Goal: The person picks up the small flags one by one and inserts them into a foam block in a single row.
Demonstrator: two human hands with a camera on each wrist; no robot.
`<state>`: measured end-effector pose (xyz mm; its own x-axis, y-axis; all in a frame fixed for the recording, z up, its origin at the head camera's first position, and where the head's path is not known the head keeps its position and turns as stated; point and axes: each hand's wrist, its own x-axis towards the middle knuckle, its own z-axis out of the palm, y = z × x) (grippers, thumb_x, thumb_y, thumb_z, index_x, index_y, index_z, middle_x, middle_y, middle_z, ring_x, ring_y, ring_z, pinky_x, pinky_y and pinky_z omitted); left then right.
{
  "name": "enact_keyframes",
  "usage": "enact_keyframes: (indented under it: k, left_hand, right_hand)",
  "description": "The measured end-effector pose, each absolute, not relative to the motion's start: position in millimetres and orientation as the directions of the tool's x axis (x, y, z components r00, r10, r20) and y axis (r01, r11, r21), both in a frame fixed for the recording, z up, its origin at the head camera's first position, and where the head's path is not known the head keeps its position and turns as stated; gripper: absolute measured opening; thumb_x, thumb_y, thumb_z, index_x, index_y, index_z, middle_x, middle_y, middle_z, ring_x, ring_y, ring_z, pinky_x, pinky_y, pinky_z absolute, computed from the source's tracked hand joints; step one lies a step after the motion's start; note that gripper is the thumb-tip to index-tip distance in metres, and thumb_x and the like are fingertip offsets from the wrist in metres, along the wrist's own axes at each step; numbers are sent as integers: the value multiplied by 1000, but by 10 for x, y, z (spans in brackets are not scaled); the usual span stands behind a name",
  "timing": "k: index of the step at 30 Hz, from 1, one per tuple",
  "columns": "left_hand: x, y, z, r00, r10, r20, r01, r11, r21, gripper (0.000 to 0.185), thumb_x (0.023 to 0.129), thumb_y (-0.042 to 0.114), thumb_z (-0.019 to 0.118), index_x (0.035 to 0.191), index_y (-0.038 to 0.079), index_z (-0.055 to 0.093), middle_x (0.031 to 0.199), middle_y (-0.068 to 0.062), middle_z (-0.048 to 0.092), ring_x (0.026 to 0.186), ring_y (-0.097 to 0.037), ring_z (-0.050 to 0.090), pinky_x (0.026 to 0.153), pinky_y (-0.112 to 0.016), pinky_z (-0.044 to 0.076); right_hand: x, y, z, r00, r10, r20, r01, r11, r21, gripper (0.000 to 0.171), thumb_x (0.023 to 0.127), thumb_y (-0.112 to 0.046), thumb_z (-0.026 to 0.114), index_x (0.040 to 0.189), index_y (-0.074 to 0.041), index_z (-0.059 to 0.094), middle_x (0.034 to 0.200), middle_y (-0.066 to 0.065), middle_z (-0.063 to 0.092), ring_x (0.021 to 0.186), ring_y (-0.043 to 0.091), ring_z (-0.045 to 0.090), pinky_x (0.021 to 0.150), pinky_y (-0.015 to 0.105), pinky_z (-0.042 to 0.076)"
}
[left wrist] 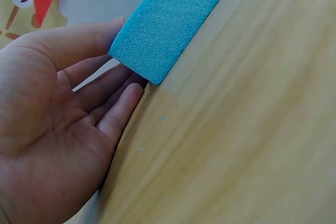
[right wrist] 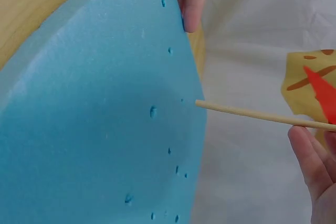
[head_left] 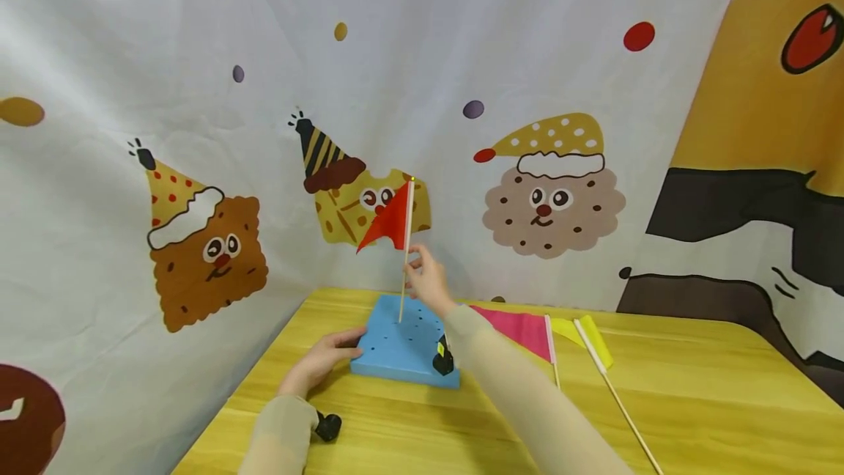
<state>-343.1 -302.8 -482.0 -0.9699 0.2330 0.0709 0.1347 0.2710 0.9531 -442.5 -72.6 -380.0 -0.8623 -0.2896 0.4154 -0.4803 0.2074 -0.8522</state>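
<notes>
My right hand (head_left: 428,281) pinches the thin wooden stick of a red triangular flag (head_left: 393,218), held nearly upright over a blue foam block (head_left: 389,365). In the right wrist view, the stick's bare lower end (right wrist: 202,103) shows whole, close over the block's holed top. My left hand (head_left: 323,359) rests against the block's left side, its fingers fairly straight along the edge and its thumb at the top. Several small holes dot the block's upper face.
Right of the block, partly behind my right sleeve, lies a pink flag (head_left: 524,330) on a stick. Farther right is a yellow flag (head_left: 596,341) on a long stick. All stand on a wooden table (head_left: 725,394), before a cartoon-printed cloth (head_left: 422,57).
</notes>
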Motion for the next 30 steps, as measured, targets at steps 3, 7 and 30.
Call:
enact_keyframes:
  k: [3,7,30]
  left_hand:
    - [-3438,-3023,-4817,-970,234,69,133,272,953,56,95,15,63,145,1,43,150,-21,36,137,-40,33,110,-55,26]
    - [-3437,-3015,-4804,-968,239,71,139,279,950,56,96,16,63,145,1,43,150,-22,37,136,-40,34,110,-55,28]
    - [-3431,-3009,-4833,-976,204,72,122,245,962,53,94,14,65,141,-2,48,147,-21,41,137,-40,32,111,-55,24]
  right_hand:
    - [-4424,-746,-3821,-862,-284,421,-486,225,-844,28,100,-10,55,126,-18,49,97,12,61,69,32,68,48,36,56]
    - [-4421,-769,-3839,-863,-282,419,-485,230,-844,28,99,-10,55,126,-16,49,98,13,61,73,37,68,46,33,55]
    - [-4493,-862,-3994,-832,-327,448,-529,224,-818,29,100,-7,52,128,-14,49,97,14,61,64,36,63,54,52,56]
